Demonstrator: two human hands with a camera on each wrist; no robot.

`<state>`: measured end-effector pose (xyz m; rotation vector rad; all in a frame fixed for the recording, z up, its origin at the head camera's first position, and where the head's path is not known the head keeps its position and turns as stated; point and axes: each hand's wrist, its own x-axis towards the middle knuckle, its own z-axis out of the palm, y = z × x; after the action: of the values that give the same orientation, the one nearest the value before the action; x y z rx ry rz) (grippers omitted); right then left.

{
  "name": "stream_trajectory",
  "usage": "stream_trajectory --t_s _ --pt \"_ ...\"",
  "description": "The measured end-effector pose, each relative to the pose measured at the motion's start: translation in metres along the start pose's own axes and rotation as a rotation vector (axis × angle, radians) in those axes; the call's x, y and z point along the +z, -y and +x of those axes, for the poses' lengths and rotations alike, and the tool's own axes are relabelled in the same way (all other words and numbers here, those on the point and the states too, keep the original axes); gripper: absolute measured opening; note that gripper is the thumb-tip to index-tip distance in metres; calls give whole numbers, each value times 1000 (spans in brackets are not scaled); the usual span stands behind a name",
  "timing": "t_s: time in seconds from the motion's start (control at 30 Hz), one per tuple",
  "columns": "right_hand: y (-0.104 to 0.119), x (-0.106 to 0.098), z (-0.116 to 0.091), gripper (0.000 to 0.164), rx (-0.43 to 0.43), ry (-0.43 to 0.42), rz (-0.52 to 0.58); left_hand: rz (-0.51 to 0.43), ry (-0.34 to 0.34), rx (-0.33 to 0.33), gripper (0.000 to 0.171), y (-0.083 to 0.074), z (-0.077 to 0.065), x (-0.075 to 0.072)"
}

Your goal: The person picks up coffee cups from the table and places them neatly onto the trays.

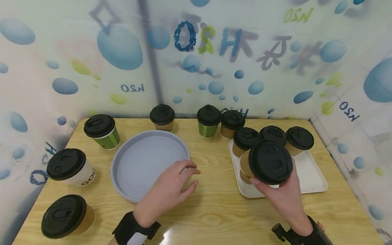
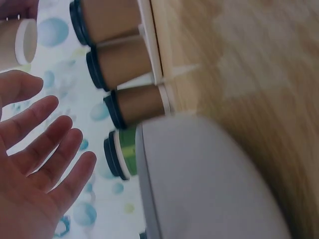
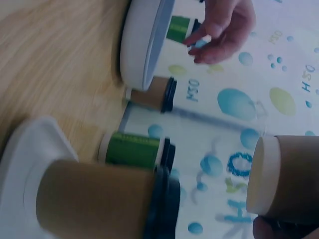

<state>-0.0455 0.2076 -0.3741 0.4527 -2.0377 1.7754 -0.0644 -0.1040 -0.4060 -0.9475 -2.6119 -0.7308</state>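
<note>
A brown paper coffee cup [image 1: 270,162] with a black lid is held up by my right hand [image 1: 286,197], thumb and fingers around its side, over the white rectangular tray [image 1: 314,176]. The right wrist view shows the base of that cup [image 3: 301,179] off the tray. On the tray stand several more lidded brown cups [image 1: 300,138]. My left hand [image 1: 168,188] hovers above the right rim of the round grey-blue tray [image 1: 146,164], fingers loosely spread and holding nothing. In the left wrist view its palm [image 2: 25,184] shows bare.
Left of the round tray stand a green cup [image 1: 109,137], a white cup [image 1: 83,173] with lettering, and a brown cup [image 1: 87,220]. Along the back are a brown cup [image 1: 163,125], a green cup [image 1: 208,127] and another brown cup [image 1: 228,131], near the patterned wall [image 1: 198,85].
</note>
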Motion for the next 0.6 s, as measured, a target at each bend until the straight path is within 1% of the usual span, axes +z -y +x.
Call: stream_trajectory --t_s 0.1,0.17,0.23,0.3,0.37,0.5,0.53,0.6 --pt "3 -17 1 92 14 -27 20 -2 24 49 24 -8 3 8" --pt "4 -26 2 91 44 -54 29 -2 44 76 25 -14 6 13" --pt "6 -34 2 90 74 -86 27 -5 74 103 26 -20 9 17" --pt "7 -40 3 88 94 -115 50 -8 109 128 26 -27 12 22" --pt "6 -47 5 85 81 -131 78 -21 152 155 27 -34 15 28" --pt "-4 -60 10 81 -18 -120 170 -34 250 189 28 -44 19 40" --pt "-7 -64 11 81 -45 -111 188 -42 281 194 28 -46 20 43" --pt "-11 -68 12 80 -66 -108 196 -55 348 184 29 -48 20 49"
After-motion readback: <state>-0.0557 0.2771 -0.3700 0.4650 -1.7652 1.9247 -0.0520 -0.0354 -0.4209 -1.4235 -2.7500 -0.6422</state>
